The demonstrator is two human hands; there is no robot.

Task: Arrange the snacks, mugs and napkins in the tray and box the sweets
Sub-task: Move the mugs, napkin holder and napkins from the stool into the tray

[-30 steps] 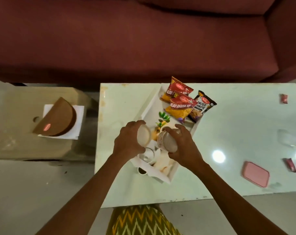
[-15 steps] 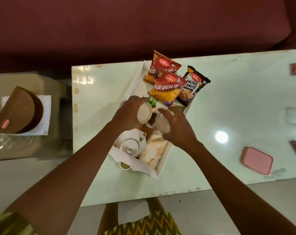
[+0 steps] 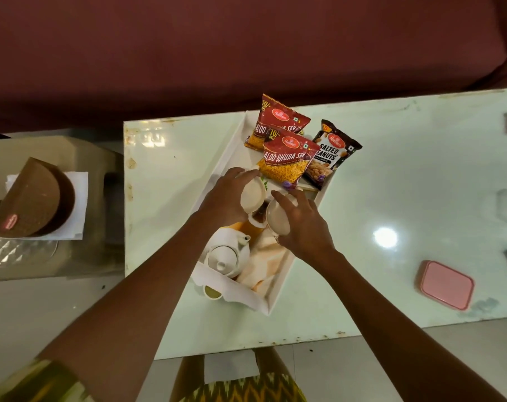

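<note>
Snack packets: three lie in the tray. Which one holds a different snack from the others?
The black Salted Peanuts packet, rightmost of the three. The front red packet and rear red packet both read Aloo Bhujia Sev.

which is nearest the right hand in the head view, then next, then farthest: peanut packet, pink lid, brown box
From the right hand:
1. peanut packet, just ahead of it, slightly right
2. pink lid, off to the right on the table
3. brown box, far left, off the table

Green-yellow zigzag-patterned garment (image 3: 246,387), bare forearms
</note>
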